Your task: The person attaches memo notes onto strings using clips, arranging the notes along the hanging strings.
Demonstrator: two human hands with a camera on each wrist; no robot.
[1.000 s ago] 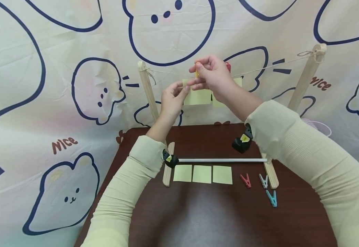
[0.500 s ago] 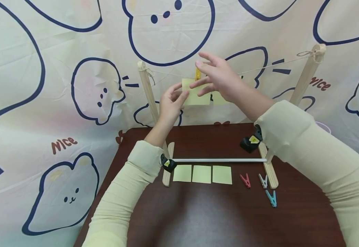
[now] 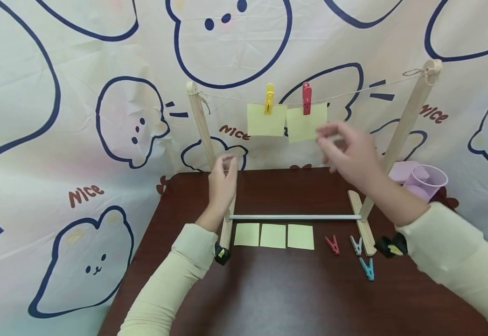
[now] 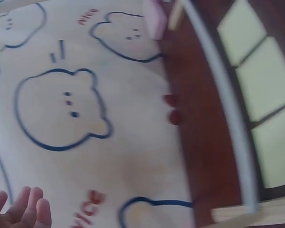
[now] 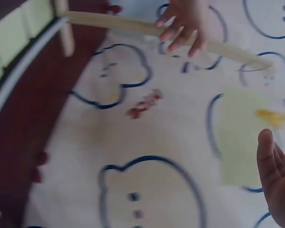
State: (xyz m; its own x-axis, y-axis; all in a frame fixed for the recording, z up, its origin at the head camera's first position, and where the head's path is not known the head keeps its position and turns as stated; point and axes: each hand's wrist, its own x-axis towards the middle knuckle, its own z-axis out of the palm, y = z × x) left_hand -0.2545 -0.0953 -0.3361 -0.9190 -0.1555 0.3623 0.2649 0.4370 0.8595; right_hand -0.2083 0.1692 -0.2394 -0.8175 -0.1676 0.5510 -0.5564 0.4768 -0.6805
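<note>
Two pale yellow sticky notes hang from a thin string [image 3: 349, 94] strung between two wooden posts. A yellow clothespin [image 3: 269, 99] clips the left hanging note [image 3: 266, 122], and a red clothespin [image 3: 307, 99] clips the right hanging note [image 3: 304, 127]. My left hand [image 3: 222, 186] is beside the left post, its fingers loosely bent around nothing. My right hand [image 3: 351, 151] is just below and right of the right note, blurred, fingers relaxed and holding nothing. The right wrist view shows a hanging note and the yellow clothespin [image 5: 273, 117] near my right fingers.
Three sticky notes [image 3: 273, 235] lie in a row on the dark table [image 3: 277, 289]. To their right lie a red clothespin [image 3: 332, 245], a white one [image 3: 356, 245] and a blue one [image 3: 367, 269]. A white rod [image 3: 294, 217] joins the posts low down. A purple cup [image 3: 426, 182] stands behind the right post [image 3: 403, 126].
My right hand let go of the yellow clothespin and moved right and down. My left hand left the left note and dropped lower. Both clipped notes now hang free.
</note>
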